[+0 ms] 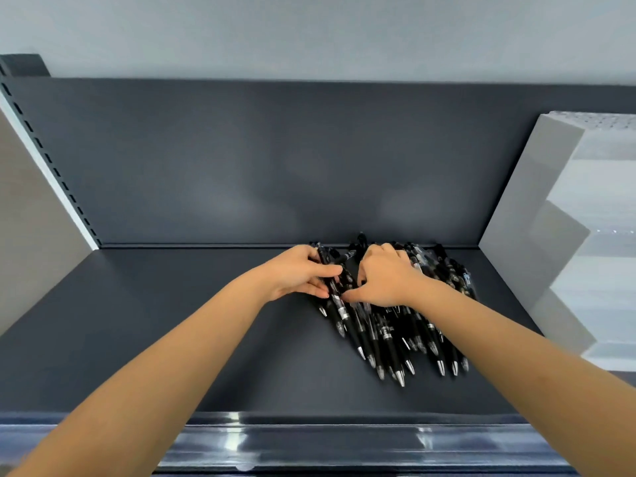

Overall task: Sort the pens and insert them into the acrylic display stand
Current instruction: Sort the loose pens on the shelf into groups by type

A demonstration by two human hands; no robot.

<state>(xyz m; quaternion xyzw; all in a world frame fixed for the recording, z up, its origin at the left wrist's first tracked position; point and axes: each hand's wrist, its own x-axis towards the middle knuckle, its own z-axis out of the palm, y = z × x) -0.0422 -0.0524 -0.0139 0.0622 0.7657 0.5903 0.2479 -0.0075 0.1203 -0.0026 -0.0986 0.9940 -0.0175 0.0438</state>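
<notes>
Near the back edge of the shelf [172, 339], black pens [395, 332] lie heaped, tips toward the front; the left hand [296, 273] grips one at the heap's left, the right hand [385, 277] clutches its middle.

The shelf [172, 339] is matt dark grey, smooth; its front strip [309, 438] is glossy clear plastic. The pens [389, 335] are shiny black plastic with metallic tips.
</notes>
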